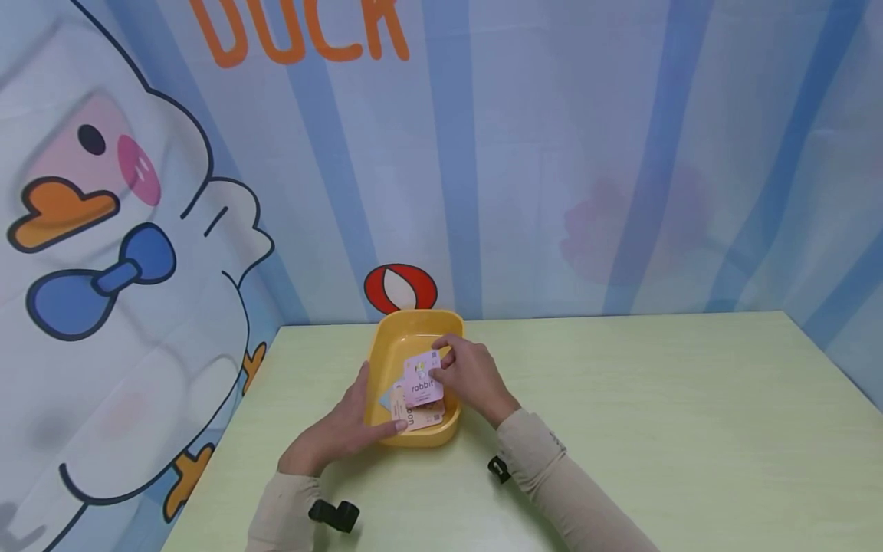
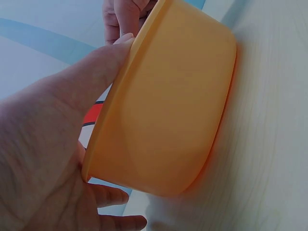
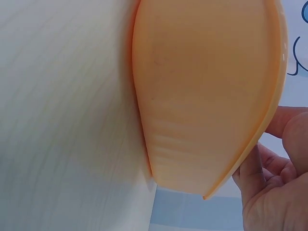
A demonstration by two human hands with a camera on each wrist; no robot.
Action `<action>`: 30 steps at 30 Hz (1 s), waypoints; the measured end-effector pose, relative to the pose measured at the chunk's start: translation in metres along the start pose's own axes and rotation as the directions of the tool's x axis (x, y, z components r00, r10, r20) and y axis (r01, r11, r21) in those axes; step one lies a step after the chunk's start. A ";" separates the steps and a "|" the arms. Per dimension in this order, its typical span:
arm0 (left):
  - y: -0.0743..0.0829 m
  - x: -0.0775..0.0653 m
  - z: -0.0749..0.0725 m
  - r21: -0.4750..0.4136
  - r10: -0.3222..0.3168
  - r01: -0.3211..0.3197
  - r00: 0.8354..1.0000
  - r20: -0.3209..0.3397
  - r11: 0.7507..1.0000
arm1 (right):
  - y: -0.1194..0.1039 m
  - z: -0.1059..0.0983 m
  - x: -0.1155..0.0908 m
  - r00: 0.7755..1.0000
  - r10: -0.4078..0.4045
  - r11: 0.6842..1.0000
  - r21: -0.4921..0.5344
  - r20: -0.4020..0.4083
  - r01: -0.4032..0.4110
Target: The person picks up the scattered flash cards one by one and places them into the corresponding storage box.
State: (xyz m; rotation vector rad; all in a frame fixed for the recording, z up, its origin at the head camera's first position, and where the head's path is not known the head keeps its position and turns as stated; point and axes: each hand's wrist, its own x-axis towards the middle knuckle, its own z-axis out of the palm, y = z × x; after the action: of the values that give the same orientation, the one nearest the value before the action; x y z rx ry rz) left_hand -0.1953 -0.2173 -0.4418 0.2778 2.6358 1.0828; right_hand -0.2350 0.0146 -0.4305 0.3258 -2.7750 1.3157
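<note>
A yellow plastic tray (image 1: 414,320) stands on the table, its outer wall (image 2: 168,106) filling much of the left wrist view. My left hand (image 1: 339,425) holds the tray at its near left corner, thumb over the rim and fingers along the outside. Over the tray's right side, my right hand (image 1: 476,376) pinches a pink card (image 1: 421,379) that reads "rabbit". Beneath it in the tray lies a pale orange card (image 1: 422,418), partly covered. A bluish card (image 1: 388,395) peeks out at the left. In the right wrist view the tray wall hides the cards.
The pale wooden table (image 1: 655,414) stretches to the right of the tray. Behind it hangs a striped blue cloth (image 1: 524,153) with a printed duck (image 1: 131,307) at the left. Black straps (image 1: 334,515) are on both wrists.
</note>
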 end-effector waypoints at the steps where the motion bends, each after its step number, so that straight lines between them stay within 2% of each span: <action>1: 0.000 0.000 0.000 -0.003 -0.001 0.001 1.000 0.002 1.000 | 0.000 0.000 0.000 1.000 0.004 1.000 0.002 0.002 -0.004; 8: 0.000 0.000 -0.001 -0.009 0.003 -0.003 1.000 0.008 1.000 | -0.001 0.001 0.000 1.000 0.026 1.000 0.004 0.010 -0.026; 20: -0.003 0.002 0.001 0.000 0.020 -0.020 1.000 -0.003 1.000 | 0.000 0.001 0.000 1.000 -0.003 1.000 -0.003 0.010 0.003; 30: -0.003 0.002 0.000 -0.001 0.002 -0.002 1.000 0.004 1.000 | -0.001 0.001 0.000 1.000 -0.015 1.000 -0.010 0.009 0.015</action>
State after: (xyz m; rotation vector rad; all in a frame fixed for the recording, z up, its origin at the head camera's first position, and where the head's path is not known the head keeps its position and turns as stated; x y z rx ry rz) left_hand -0.1972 -0.2187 -0.4440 0.2821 2.6322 1.0828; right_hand -0.2345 0.0133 -0.4309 0.3522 -2.7793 1.3001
